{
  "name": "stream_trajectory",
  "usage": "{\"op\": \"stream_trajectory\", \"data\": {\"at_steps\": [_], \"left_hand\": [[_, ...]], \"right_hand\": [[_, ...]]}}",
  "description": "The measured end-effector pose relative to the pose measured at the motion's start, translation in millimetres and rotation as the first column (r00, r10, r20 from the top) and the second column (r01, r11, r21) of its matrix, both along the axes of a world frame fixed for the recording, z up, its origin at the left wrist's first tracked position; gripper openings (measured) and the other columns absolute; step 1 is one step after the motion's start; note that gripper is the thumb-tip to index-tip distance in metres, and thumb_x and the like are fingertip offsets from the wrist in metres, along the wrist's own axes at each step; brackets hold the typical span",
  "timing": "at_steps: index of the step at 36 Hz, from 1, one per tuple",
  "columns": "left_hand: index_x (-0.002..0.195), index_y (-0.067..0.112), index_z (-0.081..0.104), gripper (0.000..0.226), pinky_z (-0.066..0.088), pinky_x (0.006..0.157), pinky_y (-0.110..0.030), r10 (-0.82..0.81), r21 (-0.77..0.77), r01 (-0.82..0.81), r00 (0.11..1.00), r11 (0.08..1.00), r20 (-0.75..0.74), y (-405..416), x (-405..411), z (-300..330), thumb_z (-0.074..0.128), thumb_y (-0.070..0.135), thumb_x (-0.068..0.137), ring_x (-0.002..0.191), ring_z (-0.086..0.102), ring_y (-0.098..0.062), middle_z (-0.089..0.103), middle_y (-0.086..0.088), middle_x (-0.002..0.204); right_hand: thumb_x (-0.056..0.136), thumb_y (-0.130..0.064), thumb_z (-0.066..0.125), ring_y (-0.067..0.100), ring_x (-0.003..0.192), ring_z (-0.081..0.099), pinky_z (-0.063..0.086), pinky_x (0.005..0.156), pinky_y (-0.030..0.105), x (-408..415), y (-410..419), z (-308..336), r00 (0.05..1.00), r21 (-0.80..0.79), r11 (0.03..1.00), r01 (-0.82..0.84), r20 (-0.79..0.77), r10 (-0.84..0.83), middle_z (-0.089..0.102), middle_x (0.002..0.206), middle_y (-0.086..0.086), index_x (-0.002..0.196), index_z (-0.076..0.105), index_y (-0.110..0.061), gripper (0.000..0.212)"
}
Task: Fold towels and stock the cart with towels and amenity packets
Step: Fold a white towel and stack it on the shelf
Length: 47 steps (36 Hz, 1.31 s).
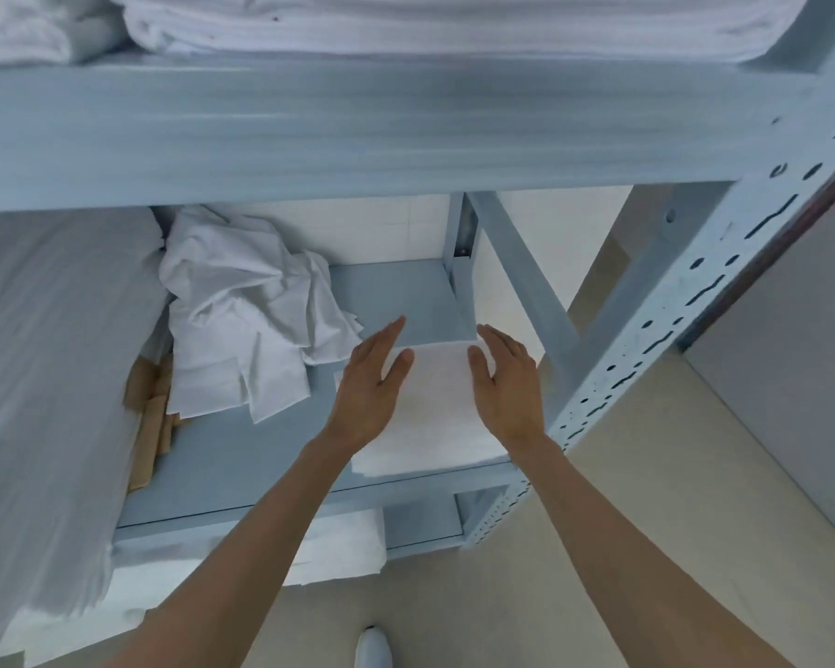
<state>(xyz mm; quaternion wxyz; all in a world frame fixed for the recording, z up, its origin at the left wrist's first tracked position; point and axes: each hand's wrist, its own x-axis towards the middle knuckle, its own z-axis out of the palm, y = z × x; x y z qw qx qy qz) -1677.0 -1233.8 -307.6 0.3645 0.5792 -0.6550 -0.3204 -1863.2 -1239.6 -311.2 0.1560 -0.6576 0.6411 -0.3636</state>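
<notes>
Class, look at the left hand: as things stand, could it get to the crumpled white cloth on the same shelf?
Probably yes. The left hand rests on the folded towel, and the crumpled cloth lies just beside it on the shelf, with nothing between.

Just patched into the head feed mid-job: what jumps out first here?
Both hands, left hand and right hand, lie flat-fingered on either side of a folded white towel at the middle shelf's front right corner. Behind-left of it sits a crumpled white cloth; stacked white linens fill the shelf above.
</notes>
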Motion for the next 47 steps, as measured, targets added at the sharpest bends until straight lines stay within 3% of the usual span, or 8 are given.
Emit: {"op": "stream_trajectory", "data": {"at_steps": [3,5,7,12,17,26,34,47], "left_hand": [[0.15,0.034,0.039,0.046,0.025,0.113,-0.02,0.055,0.046,-0.047,0.98,0.998,-0.193,36,-15,23,0.043,0.041,0.104,0.132,0.039,0.005,0.044,0.017,0.149],[0.145,0.036,0.047,0.042,0.033,0.109,-0.016,0.101,0.06,-0.087,0.945,0.994,-0.312,61,-25,36,0.047,0.042,0.103,0.121,0.047,0.014,0.051,0.02,0.143],[0.139,0.034,0.055,0.038,0.037,0.112,-0.023,0.127,0.068,-0.109,0.903,0.992,-0.411,87,-34,47,0.05,0.039,0.102,0.122,0.052,0.009,0.057,0.018,0.138],[0.136,0.02,0.059,0.036,0.045,0.11,-0.04,0.168,0.024,-0.182,0.84,0.983,-0.517,159,-59,74,0.046,0.031,0.105,0.12,0.061,-0.012,0.065,0.003,0.131],[0.136,0.017,0.058,0.035,0.045,0.11,-0.044,0.223,0.03,-0.247,0.808,0.969,-0.546,215,-76,100,0.043,0.029,0.106,0.12,0.062,-0.018,0.065,-0.003,0.131],[0.132,0.017,0.059,0.036,0.046,0.109,-0.045,0.211,-0.061,-0.296,0.798,0.953,-0.564,276,-88,138,0.041,0.034,0.106,0.118,0.063,-0.018,0.068,0.0,0.128],[0.134,0.013,0.059,0.037,0.048,0.106,-0.04,0.207,-0.079,-0.323,0.757,0.943,-0.619,311,-78,144,0.039,0.03,0.108,0.116,0.065,-0.02,0.069,-0.003,0.126],[0.118,0.022,0.065,0.029,0.049,0.106,-0.042,0.199,-0.092,-0.34,0.724,0.936,-0.661,339,-59,147,0.04,0.03,0.107,0.113,0.067,-0.02,0.072,-0.002,0.121]], "right_hand": [[0.104,-0.034,0.046,0.013,0.132,0.046,0.037,0.11,0.031,-4,27,22,0.962,0.051,0.998,-0.037,0.271,0.021,0.053,0.143,-0.003,0.141,0.053,-0.021,0.04],[0.103,-0.035,0.049,0.003,0.124,0.052,0.039,0.103,0.017,-9,46,36,0.876,0.067,0.992,-0.105,0.479,0.061,0.057,0.139,-0.009,0.136,0.057,-0.027,0.035],[0.102,-0.033,0.052,-0.01,0.118,0.054,0.04,0.101,0.011,-18,69,49,0.776,0.05,0.983,-0.179,0.622,0.11,0.06,0.134,-0.013,0.13,0.061,-0.03,0.03],[0.101,-0.031,0.054,0.007,0.115,0.062,0.047,0.106,0.037,-51,128,72,0.634,0.065,0.956,-0.286,0.761,0.138,0.067,0.126,-0.006,0.126,0.067,-0.017,0.032],[0.101,-0.029,0.054,0.014,0.112,0.065,0.05,0.103,0.043,-78,182,97,0.57,0.094,0.945,-0.314,0.815,0.108,0.069,0.121,0.001,0.121,0.068,-0.013,0.03],[0.103,-0.028,0.049,0.019,0.111,0.066,0.05,0.102,0.046,-102,234,130,0.545,0.044,0.94,-0.338,0.824,0.157,0.07,0.12,0.007,0.12,0.068,-0.007,0.032],[0.103,-0.031,0.049,0.016,0.106,0.069,0.054,0.098,0.042,-102,258,145,0.526,0.001,0.944,-0.329,0.83,0.182,0.073,0.115,0.003,0.114,0.071,-0.009,0.033],[0.102,-0.028,0.049,0.018,0.105,0.07,0.053,0.099,0.043,-91,283,150,0.525,0.003,0.942,-0.337,0.831,0.185,0.073,0.114,0.005,0.112,0.07,-0.011,0.029]]}}
